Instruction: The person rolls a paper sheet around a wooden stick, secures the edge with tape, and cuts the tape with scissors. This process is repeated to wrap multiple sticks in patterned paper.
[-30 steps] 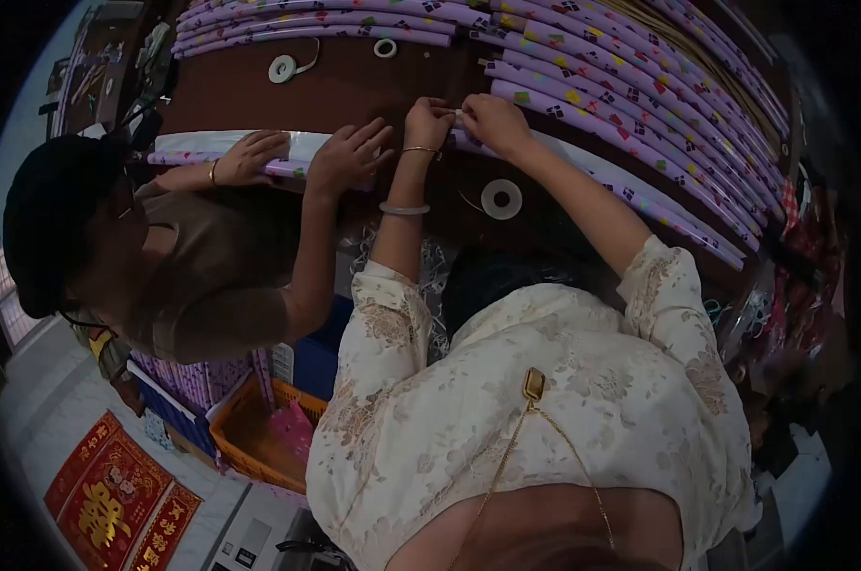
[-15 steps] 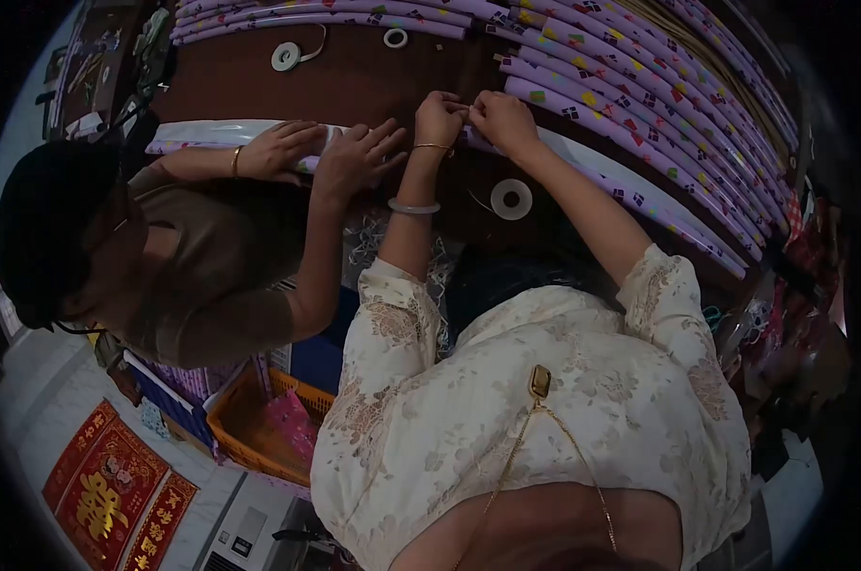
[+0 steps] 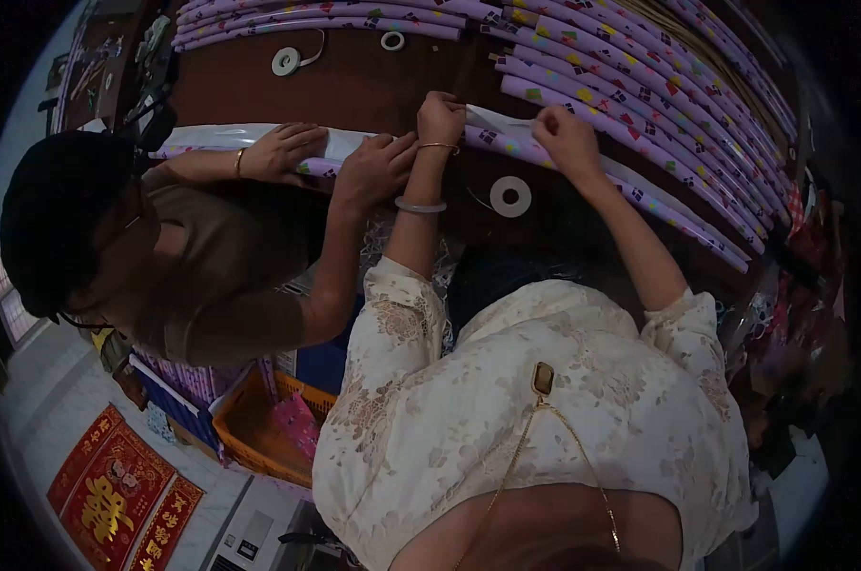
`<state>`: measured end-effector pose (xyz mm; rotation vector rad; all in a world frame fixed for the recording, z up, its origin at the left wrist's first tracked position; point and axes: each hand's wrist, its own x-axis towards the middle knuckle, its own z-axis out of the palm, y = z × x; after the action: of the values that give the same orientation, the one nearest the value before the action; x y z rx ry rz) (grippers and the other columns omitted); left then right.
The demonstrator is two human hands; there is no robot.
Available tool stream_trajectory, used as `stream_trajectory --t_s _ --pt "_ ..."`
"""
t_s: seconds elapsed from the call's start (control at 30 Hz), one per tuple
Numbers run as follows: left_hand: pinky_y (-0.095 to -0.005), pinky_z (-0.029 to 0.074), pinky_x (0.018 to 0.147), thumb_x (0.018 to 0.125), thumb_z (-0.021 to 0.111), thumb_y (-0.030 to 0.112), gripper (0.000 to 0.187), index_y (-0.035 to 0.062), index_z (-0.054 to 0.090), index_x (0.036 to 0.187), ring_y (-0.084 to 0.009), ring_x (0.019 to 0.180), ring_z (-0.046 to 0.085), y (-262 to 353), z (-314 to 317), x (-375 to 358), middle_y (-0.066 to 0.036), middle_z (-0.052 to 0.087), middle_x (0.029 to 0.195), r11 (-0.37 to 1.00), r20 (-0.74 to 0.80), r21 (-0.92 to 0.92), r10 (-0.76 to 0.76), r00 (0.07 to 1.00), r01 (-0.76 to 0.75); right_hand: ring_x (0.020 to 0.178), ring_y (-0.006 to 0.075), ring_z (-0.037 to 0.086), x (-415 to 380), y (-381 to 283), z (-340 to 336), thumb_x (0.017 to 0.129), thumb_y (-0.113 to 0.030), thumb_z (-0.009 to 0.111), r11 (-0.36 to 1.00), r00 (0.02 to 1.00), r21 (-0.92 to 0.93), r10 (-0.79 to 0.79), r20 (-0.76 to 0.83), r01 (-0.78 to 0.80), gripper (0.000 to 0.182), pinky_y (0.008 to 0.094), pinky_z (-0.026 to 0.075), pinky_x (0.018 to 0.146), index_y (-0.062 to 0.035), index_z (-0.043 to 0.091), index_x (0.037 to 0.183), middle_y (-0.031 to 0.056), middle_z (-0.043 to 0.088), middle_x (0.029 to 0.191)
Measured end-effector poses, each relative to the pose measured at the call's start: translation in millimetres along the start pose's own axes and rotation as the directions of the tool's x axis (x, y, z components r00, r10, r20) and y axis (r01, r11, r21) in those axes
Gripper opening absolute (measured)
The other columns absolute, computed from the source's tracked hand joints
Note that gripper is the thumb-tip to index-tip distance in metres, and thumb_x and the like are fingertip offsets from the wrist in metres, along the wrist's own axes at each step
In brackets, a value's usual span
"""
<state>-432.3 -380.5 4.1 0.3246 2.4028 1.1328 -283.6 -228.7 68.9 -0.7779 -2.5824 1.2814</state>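
Observation:
A long purple patterned wrapping paper roll lies across the table in front of me, a white strip of its reverse side showing along the far edge. My left hand is closed over the middle of it; whatever its fingertips grip is hidden. To the right, my right hand is held in a pinch just above the roll. Anything thin between those fingers is too small to make out. Just left of my left hand, a co-worker's two hands press on the same paper.
Many finished purple rolls lie side by side at the back right, and more rolls at the back left. Tape rolls rest on the brown table: a large white one near me and another farther back. An orange basket stands lower left.
My hands were together at the fingertips; my right hand has moved right and slightly down along the roll. The co-worker's nearer hand has shifted right, against my left wrist area.

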Motion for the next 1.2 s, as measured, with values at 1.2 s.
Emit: stream_trajectory --t_s 1.2 --pt "-0.0277 0.046 0.072 0.083 0.057 0.008 0.019 -0.0001 0.058 0.099 -0.0196 0.083 0.057 32.1 -18.4 -79.4 -0.012 0.059 0.093 0.766 -0.239 0.266 0.64 0.73 -0.585 0.091 0.0331 0.055 -337.4 338.3 -256.1 0.082 -0.024 0.048 0.473 0.446 -0.169 0.569 -0.691 -0.865 0.03 0.0408 0.044 0.077 -0.0106 0.058 0.107 0.018 0.058 0.101"
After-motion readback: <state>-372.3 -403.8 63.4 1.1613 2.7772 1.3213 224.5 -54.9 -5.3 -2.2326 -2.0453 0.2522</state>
